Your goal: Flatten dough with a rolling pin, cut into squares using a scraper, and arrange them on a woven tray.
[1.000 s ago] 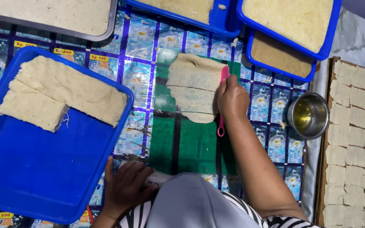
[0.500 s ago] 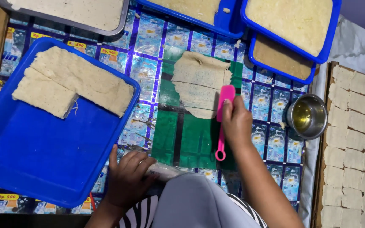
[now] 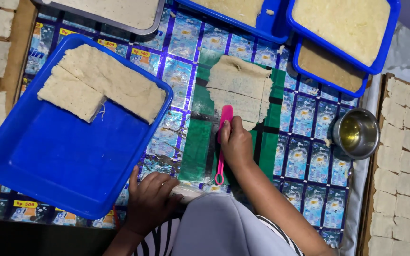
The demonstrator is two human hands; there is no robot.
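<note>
My right hand grips a pink flat-bladed tool with a loop at the handle's end. Its blade rests at the near edge of a thin pale sheet of pressed material lying on a green patch of the work surface. My left hand sits near my body, fingers curled on a small pale lump at the near edge. A blue tray to the left holds two thick beige slabs in its far half.
Blue trays of beige paste stand at the far right, a grey tray at the far left. A small steel bowl of oil sits right. Cut pale squares cover a board on the right. The surface is printed blue foil.
My right hand drew the pink tool toward me, off the pale sheet's middle to its near edge. The view shifted slightly; my left hand stayed near my body.
</note>
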